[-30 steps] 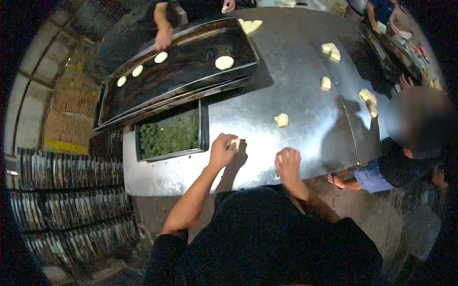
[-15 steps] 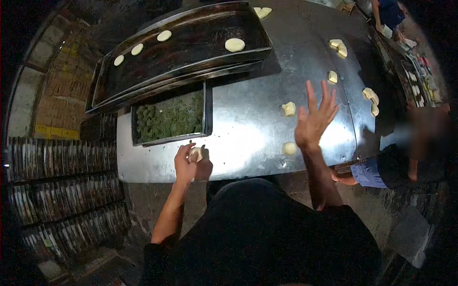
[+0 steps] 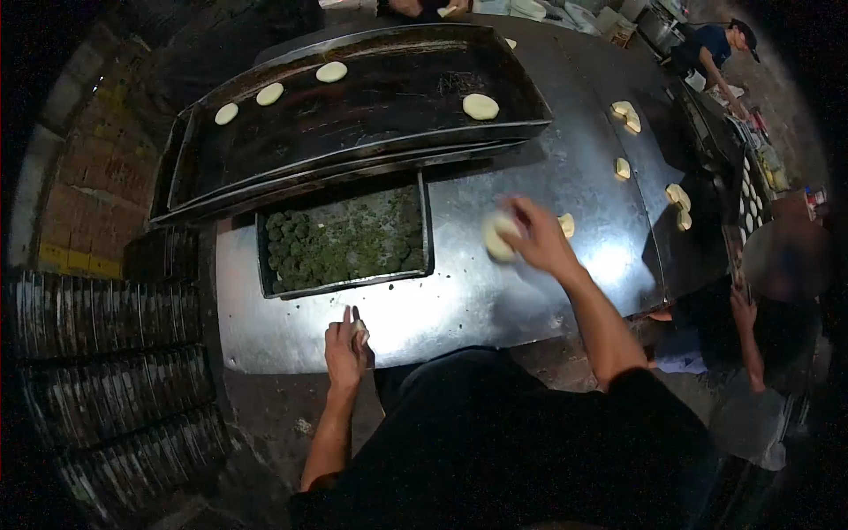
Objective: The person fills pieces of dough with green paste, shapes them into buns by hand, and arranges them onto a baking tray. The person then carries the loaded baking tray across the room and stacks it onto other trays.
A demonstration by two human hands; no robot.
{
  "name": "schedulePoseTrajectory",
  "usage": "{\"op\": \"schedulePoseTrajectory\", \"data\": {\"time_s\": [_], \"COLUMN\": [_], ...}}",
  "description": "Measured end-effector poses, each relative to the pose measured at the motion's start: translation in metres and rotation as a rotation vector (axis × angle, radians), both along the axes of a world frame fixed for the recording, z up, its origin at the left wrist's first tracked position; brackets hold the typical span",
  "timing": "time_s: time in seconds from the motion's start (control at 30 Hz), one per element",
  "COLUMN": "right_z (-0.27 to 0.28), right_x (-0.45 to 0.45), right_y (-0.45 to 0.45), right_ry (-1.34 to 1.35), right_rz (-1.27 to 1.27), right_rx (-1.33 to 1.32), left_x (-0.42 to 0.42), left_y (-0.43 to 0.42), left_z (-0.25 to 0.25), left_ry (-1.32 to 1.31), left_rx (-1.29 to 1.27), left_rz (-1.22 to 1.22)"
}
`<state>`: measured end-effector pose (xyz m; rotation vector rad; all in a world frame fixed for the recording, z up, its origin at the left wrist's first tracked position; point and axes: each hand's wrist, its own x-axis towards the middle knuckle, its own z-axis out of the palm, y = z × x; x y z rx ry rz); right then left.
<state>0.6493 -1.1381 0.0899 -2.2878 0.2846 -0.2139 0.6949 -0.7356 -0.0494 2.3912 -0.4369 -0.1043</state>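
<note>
My right hand (image 3: 539, 240) is closed on a round piece of pale dough (image 3: 500, 237), blurred by motion above the metal table. Just beyond it, partly behind the hand, lies another dough piece (image 3: 566, 225). My left hand (image 3: 344, 352) is near the table's front edge, its fingers curled around something small, with a pale bit and a dark tip showing; I cannot make out what it is. In front of that hand stands a metal tray (image 3: 427, 238) of green, crumbly filling (image 3: 353, 240), with rounded clumps on its left side.
Stacked dark baking trays (image 3: 371, 146) hold several flat dough rounds (image 3: 480, 107). More dough pieces (image 3: 678, 205) lie at right on the metal table (image 3: 468, 305). Co-workers (image 3: 707, 57) stand at the far right and near right. Racked trays (image 3: 115, 389) fill the left.
My right hand has come down and left, from open and raised to closed on the dough round that lay on the table. The view has shifted; my left hand stays near the front edge.
</note>
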Motion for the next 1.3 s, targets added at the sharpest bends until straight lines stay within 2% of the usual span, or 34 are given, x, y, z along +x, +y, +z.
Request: {"op": "schedulePoseTrajectory", "data": {"time_s": [0.03,0.1,0.13,0.17,0.2,0.23,0.27,0.3,0.37,0.4,0.43,0.47,0.5,0.53,0.57,0.6,0.67,0.7,0.73,0.77,0.8,0.83,0.9,0.93,0.97,1.0,1.03,1.07,1.1,1.13,1.17,1.2,1.23,1.3], "right_z": [0.011,0.039,0.029,0.017,-0.004,-0.004,0.006,0.014,0.037,0.043,0.041,0.040,0.038,0.042,0.047,0.052,0.068,0.068,0.069,0.073,0.080,0.074,0.061,0.075,0.066,0.043,0.001,0.001,-0.015,-0.025,-0.048,-0.073,-0.090,-0.102], "right_x": [0.049,0.136,0.182,0.222,0.248,0.253,0.252,0.244,0.192,0.159,0.123,0.088,0.064,0.056,0.045,0.057,0.057,0.053,0.049,0.046,0.030,0.022,0.006,0.006,0.018,0.034,0.056,0.069,0.094,0.124,0.161,0.189,0.209,0.228], "right_y": [0.005,0.011,0.004,0.001,-0.003,-0.002,0.005,0.010,0.036,0.058,0.089,0.121,0.141,0.141,0.137,0.113,0.054,0.066,0.077,0.092,0.112,0.120,0.137,0.159,0.166,0.167,0.169,0.184,0.201,0.216,0.232,0.249,0.261,0.269], "right_ry": [-0.243,-0.252,-0.418,-0.458,-0.424,-0.185,0.053,0.046,-0.468,-0.386,-0.339,-0.309,-0.405,-0.538,-0.663,-1.035,-0.711,-0.866,-1.011,-1.132,-1.127,-1.040,-0.846,-0.540,-0.385,-0.312,-0.388,0.268,0.314,-0.067,-0.210,-0.146,-0.083,-0.074], "right_rz": [0.020,-0.035,-0.027,-0.073,-0.087,-0.096,-0.100,-0.086,-0.216,-0.213,-0.098,0.018,0.232,0.183,0.134,0.124,-0.643,-0.509,-0.354,-0.196,-0.018,0.107,0.267,0.117,0.238,0.481,0.864,0.809,0.618,0.612,0.616,0.657,0.702,0.771], "right_rx": [-0.020,-0.064,-0.198,-0.275,-0.410,-0.418,-0.420,-0.410,-0.208,-0.041,0.238,0.291,0.372,0.362,0.359,0.361,-0.381,-0.465,-0.556,-0.648,-0.118,0.092,0.539,0.458,0.417,0.232,0.148,0.415,0.392,0.166,-0.048,-0.171,-0.296,-0.360], "left_x": [0.002,0.000,-0.001,-0.005,-0.011,-0.017,-0.021,-0.020,-0.021,-0.019,-0.012,-0.004,0.001,0.003,0.000,0.002,0.000,0.001,0.004,0.009,0.016,0.008,0.011,0.019,0.027,0.033,0.025,0.012,0.002,-0.007,-0.008,-0.010,-0.009,-0.005], "left_y": [0.004,-0.003,0.000,0.005,0.009,0.013,0.016,0.015,-0.010,-0.029,-0.052,-0.077,-0.102,-0.125,-0.143,-0.156,-0.192,-0.211,-0.219,-0.217,-0.214,-0.200,-0.154,-0.121,-0.095,-0.065,-0.041,-0.027,-0.015,-0.007,0.002,0.012,0.019,0.024], "left_z": [-0.016,0.024,0.018,0.007,0.005,0.003,0.009,0.016,0.050,0.060,0.078,0.102,0.129,0.156,0.180,0.197,0.231,0.242,0.245,0.243,0.241,0.242,0.211,0.193,0.171,0.138,0.117,0.101,0.080,0.088,0.081,0.072,0.066,0.073], "left_ry": [0.082,-0.139,-0.141,-0.045,0.009,0.060,0.073,0.078,0.292,0.341,0.286,0.229,0.260,0.284,0.303,0.416,0.095,-0.050,-0.033,0.138,0.305,0.429,0.498,0.556,0.596,0.798,0.922,0.966,1.010,0.977,0.918,0.859,0.876,0.786], "left_rx": [-0.048,0.143,0.146,0.027,-0.024,-0.077,-0.032,0.007,-0.270,-0.457,-0.557,-0.654,-0.842,-1.026,-1.114,-1.189,-1.053,-1.100,-1.034,-1.248,-1.466,-1.429,-1.272,-1.127,-1.209,-1.260,-1.251,-1.219,-1.211,-1.221,-1.176,-1.131,-1.363,-1.400], "left_rz": [0.006,-0.133,-0.128,-0.042,0.006,0.055,-0.010,-0.069,0.117,0.250,0.269,0.291,0.255,0.221,0.040,-0.179,-0.179,-0.036,0.125,0.136,0.136,0.140,0.246,0.369,0.406,0.322,0.436,0.566,0.672,0.714,0.764,0.815,0.823,0.842]}}
